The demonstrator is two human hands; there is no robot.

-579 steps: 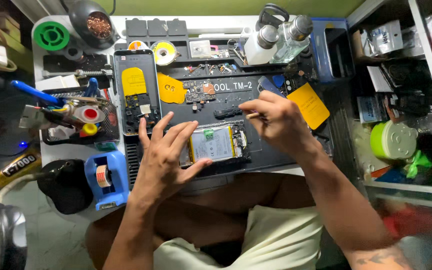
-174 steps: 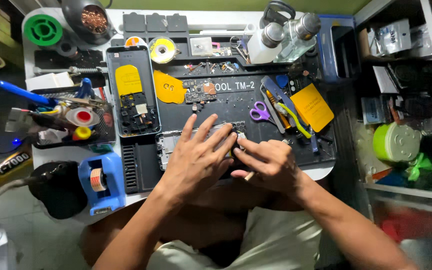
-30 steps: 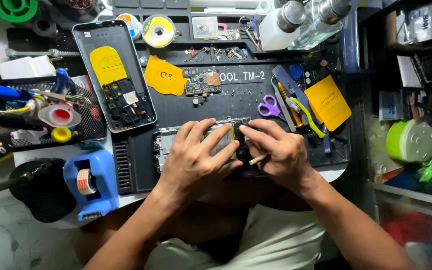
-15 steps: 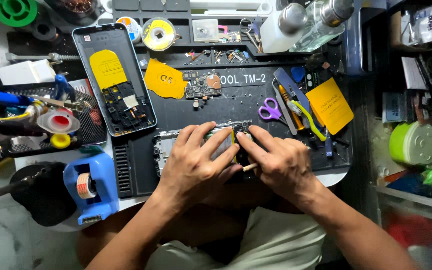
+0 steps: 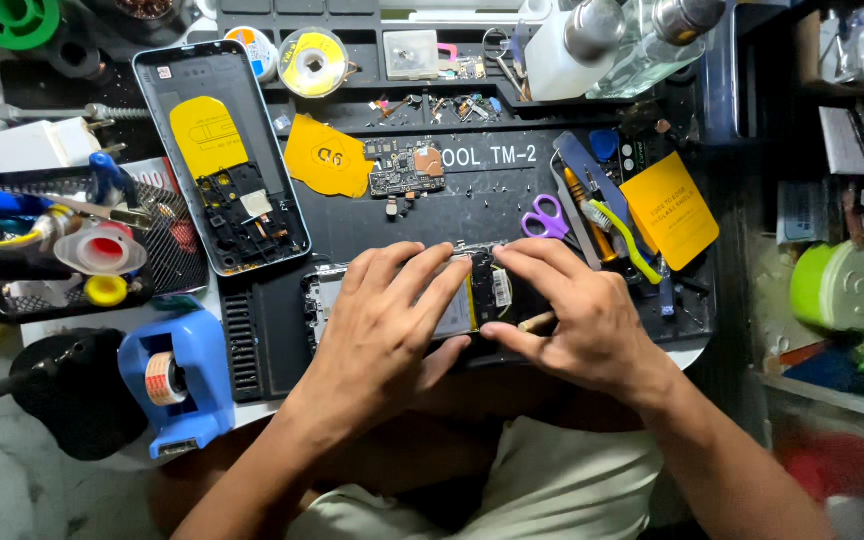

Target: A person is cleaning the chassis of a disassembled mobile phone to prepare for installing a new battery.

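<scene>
Two hands work over an opened phone [image 5: 472,300] lying at the near edge of a dark repair mat [image 5: 472,200] on the table.

- Left hand [image 5: 382,335]: laid flat on the phone's left half, fingers spread and pressing down, curled around nothing.
- Right hand [image 5: 577,320]: fingers bent over the phone's right end, thumb and forefinger pinched on a slim tan stick [image 5: 537,322] whose tip points at the exposed interior. Whether the tip touches a part, I cannot tell.
- Opened phone: between and partly beneath both hands; a pale battery and a dark board area show in the gap.
- Blue tape dispenser [image 5: 177,380]: near left, off the mat's corner.
- Black round object [image 5: 77,395]: left of the dispenser.
- Purple-handled scissors [image 5: 546,215]: just beyond the right hand, beside a tray of hand tools [image 5: 602,215].
- Orange-yellow card [image 5: 669,210]: right of that tray.
- Phone rear housing [image 5: 220,155]: left of centre, inside facing up, carrying a yellow patch.
- Small circuit board [image 5: 404,168]: mid-mat, loose screws scattered around it, a yellow film piece [image 5: 327,158] just to its left.
- Wire spool [image 5: 314,62]: far edge.
- White bottle [image 5: 562,55]: far right of centre.
- Green lidded tub [image 5: 842,285]: on the shelf well to the right.
</scene>
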